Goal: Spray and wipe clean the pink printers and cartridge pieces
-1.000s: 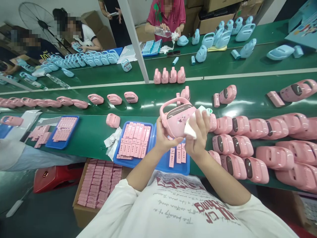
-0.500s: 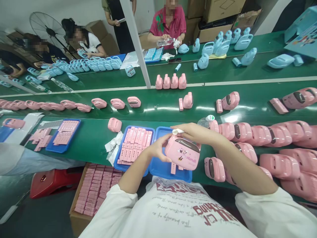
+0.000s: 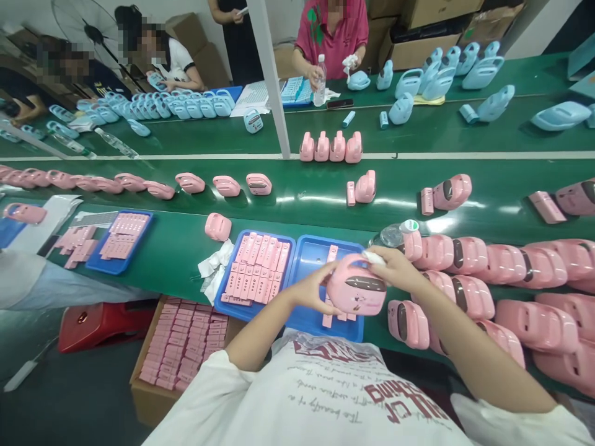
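Observation:
My left hand (image 3: 314,289) is closed on the left side of a pink plastic device (image 3: 356,296). The device has a loop handle on top, a dark oval window and a small cartoon print on its front. In my right hand (image 3: 395,267) is a white cloth (image 3: 373,257), bunched at the fingertips against the device's upper right edge. Below the held device lies a blue tray (image 3: 302,322) with a few pink bars (image 3: 328,319) in it. To its left, a second blue tray (image 3: 290,248) is filled with rows of pink bars (image 3: 253,266).
More pink devices (image 3: 474,296) crowd the bench at right, beside a clear bottle (image 3: 393,234). White crumpled tissue (image 3: 216,266) lies left of the trays. A carton of pink bars (image 3: 183,347) stands below the bench edge. Across the green belt (image 3: 297,214), co-workers sit with blue devices (image 3: 441,80).
The device has moved slightly right and tipped, and its handle now shows. My right hand has drawn back from over the top to the upper right edge. A co-worker's bottle is now upright.

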The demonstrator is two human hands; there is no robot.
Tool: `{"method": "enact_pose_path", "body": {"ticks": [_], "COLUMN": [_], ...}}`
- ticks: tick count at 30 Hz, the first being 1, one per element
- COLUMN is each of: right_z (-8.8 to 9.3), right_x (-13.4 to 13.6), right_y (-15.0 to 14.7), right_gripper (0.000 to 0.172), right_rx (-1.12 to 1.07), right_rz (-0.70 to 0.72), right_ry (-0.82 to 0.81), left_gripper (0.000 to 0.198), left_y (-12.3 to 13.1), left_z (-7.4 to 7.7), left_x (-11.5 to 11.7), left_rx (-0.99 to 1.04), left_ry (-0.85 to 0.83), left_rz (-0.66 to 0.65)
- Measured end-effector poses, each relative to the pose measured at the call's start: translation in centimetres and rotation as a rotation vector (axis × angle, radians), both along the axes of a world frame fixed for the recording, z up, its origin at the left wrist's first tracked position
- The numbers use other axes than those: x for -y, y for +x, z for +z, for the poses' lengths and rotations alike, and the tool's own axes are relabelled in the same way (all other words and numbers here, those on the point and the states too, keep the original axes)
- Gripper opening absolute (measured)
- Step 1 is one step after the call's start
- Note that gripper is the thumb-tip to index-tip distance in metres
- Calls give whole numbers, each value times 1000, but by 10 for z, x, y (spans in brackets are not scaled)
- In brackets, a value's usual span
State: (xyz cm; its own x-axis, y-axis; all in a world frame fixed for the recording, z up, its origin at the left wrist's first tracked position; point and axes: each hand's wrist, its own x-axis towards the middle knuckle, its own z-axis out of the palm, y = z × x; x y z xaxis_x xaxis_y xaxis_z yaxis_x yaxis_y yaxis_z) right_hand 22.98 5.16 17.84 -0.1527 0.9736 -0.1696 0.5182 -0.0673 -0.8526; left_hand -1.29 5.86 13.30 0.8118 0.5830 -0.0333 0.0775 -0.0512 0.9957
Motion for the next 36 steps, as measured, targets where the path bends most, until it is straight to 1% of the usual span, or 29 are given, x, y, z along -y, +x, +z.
{"method": "enact_pose_path", "body": {"ticks": [2, 4, 7, 10, 12, 14, 17, 19, 20, 22, 24, 25, 28, 30, 32, 34, 36], "right_z": [-9, -15, -20, -26, -30, -35, -43, -48, -51, -58, -66, -70, -84, -94, -105, -114, -123], "right_x": [15, 28, 36, 34, 29, 22, 4, -16, -28, -56, -89, -107, -165, -204, -240, -269, -291], "right_y": [5, 8, 10, 10, 9, 6, -3, -11, -16, -26, -37, -42, -61, -74, -89, -103, -114], "right_gripper": [18, 18, 20, 24, 26, 28, 35, 37, 37, 37, 36, 35, 32, 28, 24, 23, 25], "right_rx": [-130, -160, -138, -108, -96, -99, -113, -108, -103, -90, -77, -72, -58, -50, -32, -7, 18], "right_rz": [-122, -237, -397, -535, -601, -623, -618, -631, -639, -646, -639, -634, -616, -604, -604, -612, -617], "right_ry": [-73, -126, -151, -151, -146, -148, -175, -177, -168, -143, -121, -112, -89, -90, -108, -132, -154], "left_gripper": [103, 96, 89, 71, 62, 59, 48, 40, 38, 34, 33, 33, 36, 38, 38, 38, 37], "left_y": [7, 13, 25, 43, 55, 62, 60, 48, 40, 20, 0, -9, -28, -31, -29, -24, -18], "left_z": [-13, -30, -55, -76, -86, -93, -95, -92, -89, -81, -73, -69, -64, -67, -74, -85, -96], "left_x": [4, 0, -18, -36, -42, -44, -50, -64, -75, -103, -139, -160, -224, -264, -296, -317, -326], "left_rx": [-64, -243, -590, -795, -904, -976, -1030, -1044, -1043, -1025, -1002, -1000, -1044, -1095, -1133, -1146, -1138], "left_ry": [-28, -71, -59, 1, 20, 26, 20, 7, 0, -9, -4, 6, 63, 101, 125, 145, 174], "left_rz": [-31, 4, 96, 164, 202, 207, 176, 150, 136, 110, 108, 126, 255, 352, 423, 471, 509]}}
